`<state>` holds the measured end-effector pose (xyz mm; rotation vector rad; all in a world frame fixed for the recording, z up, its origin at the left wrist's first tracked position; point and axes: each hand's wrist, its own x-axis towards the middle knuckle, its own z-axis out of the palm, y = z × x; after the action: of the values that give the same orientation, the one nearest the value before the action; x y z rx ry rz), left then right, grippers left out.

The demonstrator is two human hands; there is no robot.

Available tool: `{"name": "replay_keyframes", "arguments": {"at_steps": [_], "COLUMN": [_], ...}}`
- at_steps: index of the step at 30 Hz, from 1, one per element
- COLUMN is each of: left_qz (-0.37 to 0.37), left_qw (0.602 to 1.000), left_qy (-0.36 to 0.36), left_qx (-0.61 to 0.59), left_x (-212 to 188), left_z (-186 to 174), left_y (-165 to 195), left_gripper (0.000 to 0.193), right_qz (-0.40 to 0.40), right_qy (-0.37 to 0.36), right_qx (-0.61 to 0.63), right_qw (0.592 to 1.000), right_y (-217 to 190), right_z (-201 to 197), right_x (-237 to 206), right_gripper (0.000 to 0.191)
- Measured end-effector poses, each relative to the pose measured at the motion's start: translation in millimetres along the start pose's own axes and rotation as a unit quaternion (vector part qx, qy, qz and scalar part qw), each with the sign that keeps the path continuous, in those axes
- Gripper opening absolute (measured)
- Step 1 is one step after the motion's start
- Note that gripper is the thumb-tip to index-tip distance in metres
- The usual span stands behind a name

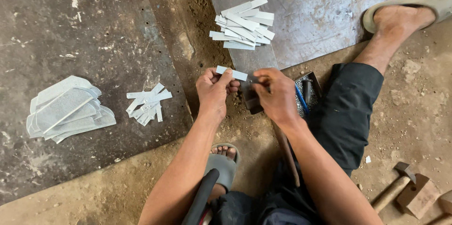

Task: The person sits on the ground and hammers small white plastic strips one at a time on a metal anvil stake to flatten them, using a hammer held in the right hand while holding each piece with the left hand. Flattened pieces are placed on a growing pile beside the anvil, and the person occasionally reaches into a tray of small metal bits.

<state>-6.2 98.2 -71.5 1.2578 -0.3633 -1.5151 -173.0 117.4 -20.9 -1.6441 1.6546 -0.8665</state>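
1. Over the dirt floor, in the head view, the left hand pinches a small metal strip between thumb and fingers.
2. The right hand curls closed just beside it; its contents stay hidden.
3. A strip pile lies beyond.

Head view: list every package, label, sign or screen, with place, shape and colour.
None in view: no package, label, sign or screen.
Nearest to a container: a small dark tray by the right hand, open, squarish, holding small metal bits.
Otherwise only bare metal strips, unmarked, pale grey, piled on the sheet ahead.
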Motion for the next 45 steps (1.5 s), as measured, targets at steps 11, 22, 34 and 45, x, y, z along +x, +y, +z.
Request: {"name": "replay_keyframes", "arguments": {"at_steps": [11, 22, 34, 45], "left_qz": [-0.020, 0.032, 0.070, 0.098], "left_qw": [0.999, 0.995, 0.981, 0.978], "left_qy": [-0.010, 0.002, 0.032, 0.028], "left_qx": [0.040, 0.098, 0.178, 0.185], "left_x": [-7.0, -9.9, -10.1, -7.8], "left_z": [10.0, 15.5, 20.7, 16.4], "left_y": [0.4, 0.7, 0.0, -4.9], "left_gripper": [0.017, 0.017, 0.015, 0.015], "right_qz": [0.156, 0.214, 0.030, -0.079], "right_qy": [-0.040, -0.083, -0.053, -0.040], "right_qx": [-0.095, 0.073, -0.054, -0.108], "right_qw": [0.982, 0.971, 0.997, 0.990], "right_y": [2.9, -14.3, -36.9, -33.1], "right_z": [-36.5, -66.3, -62.0, -59.1], "right_x": [-128.4, -109.5, -94.5, -93.0], "right_gripper": [0.033, 0.042, 0.032, 0.033]}}
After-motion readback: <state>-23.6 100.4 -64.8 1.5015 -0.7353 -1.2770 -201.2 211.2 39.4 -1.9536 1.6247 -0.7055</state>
